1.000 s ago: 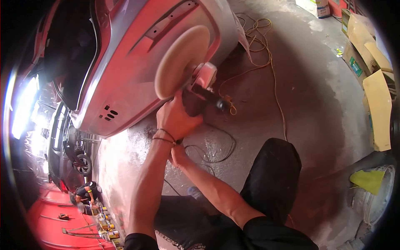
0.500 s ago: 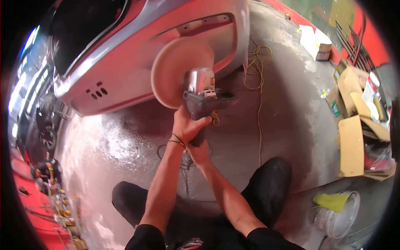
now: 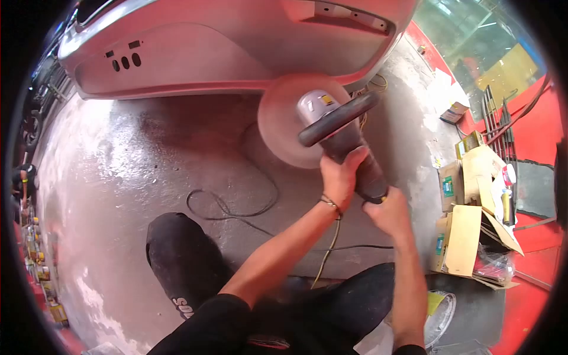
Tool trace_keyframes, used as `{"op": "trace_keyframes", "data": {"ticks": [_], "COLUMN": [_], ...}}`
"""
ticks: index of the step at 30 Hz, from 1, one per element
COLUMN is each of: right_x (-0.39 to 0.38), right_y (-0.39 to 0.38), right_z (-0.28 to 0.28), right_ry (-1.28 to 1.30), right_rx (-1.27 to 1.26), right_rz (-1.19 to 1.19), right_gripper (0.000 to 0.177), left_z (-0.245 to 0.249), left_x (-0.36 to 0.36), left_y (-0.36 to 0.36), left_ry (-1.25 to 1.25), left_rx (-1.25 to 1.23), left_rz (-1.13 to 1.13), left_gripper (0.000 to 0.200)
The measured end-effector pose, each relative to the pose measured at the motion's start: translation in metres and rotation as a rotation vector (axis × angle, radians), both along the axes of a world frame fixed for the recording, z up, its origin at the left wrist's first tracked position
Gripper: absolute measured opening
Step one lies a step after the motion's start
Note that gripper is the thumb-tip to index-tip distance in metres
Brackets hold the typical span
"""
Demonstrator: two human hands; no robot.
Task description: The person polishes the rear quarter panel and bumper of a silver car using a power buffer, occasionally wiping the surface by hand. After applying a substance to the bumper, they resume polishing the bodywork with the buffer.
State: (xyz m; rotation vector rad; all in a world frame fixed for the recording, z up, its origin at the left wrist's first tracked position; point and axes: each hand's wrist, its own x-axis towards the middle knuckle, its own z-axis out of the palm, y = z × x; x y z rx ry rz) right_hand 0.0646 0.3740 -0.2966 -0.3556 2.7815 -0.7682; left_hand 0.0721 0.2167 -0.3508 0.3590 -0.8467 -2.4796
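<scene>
A power polisher (image 3: 346, 139) with a black D-shaped handle and a silver head is held by both hands. Its round pad (image 3: 284, 121) looks blurred and overlaps the lower edge of a silver-grey car panel (image 3: 195, 59); whether they touch is unclear. My left hand (image 3: 342, 177) wraps round the black body behind the head, a bracelet on its wrist. Around the rear end of the tool, near the cord, my right hand (image 3: 390, 213) is closed.
Dark cable (image 3: 260, 210) loops across the wet-looking floor (image 3: 142, 171). At the right stand opened cardboard boxes (image 3: 461, 236), a white box (image 3: 454, 106) and a bucket (image 3: 441, 319) with a yellow cloth. Bottles (image 3: 41, 272) line the far left, near a person (image 3: 23, 177).
Both hands and the polisher have moved right and the tool has tilted. The pad has gone from the panel's middle to its lower edge. The view has shifted, showing the panel higher up.
</scene>
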Motion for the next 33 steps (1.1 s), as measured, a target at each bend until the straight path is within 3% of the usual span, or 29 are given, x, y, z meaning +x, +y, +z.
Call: {"op": "trace_keyframes", "data": {"ticks": [7,12,18,21,22,23,27,29,31,33], "right_x": [-0.023,-0.021,-0.02,-0.021,-0.01,-0.013,-0.01,-0.002,0.009,0.018], "right_y": [0.041,0.044,0.051,0.056,0.043,0.047,0.031,-0.003,-0.033,-0.066], "right_z": [0.089,0.143,0.141,0.116,0.114,0.092,-0.015,-0.053,-0.097,-0.132], "right_ry": [0.059,0.187,0.336,0.408,0.324,0.348,0.243,0.281,0.056,-0.164], "right_rx": [0.214,0.361,0.189,0.08,0.079,0.034,-0.3,-0.353,-0.517,-0.801], "right_rz": [-0.103,-0.143,-0.167,-0.087,-0.141,-0.097,0.013,0.156,0.044,0.015], "right_gripper": [0.045,0.036,0.036,0.035,0.035,0.035,0.036,0.037,0.039,0.04], "left_z": [0.058,0.075,0.11,0.102,0.096,0.088,0.029,0.022,0.001,-0.022], "left_x": [-0.041,-0.076,-0.075,-0.066,-0.059,-0.052,-0.033,-0.008,0.005,0.012], "left_y": [0.055,0.088,0.074,0.067,0.063,0.054,0.02,-0.011,-0.039,-0.062], "left_ry": [0.075,0.143,0.297,0.307,0.305,0.289,0.207,0.124,0.032,-0.016], "left_rx": [0.216,0.366,0.176,0.137,0.12,0.123,-0.199,-0.264,-0.492,-0.535], "left_rz": [-0.074,-0.206,-0.215,-0.145,-0.104,-0.15,0.017,-0.012,0.085,0.096], "left_gripper": [0.044,0.051,0.043,0.04,0.04,0.041,0.041,0.054,0.054,0.049]}}
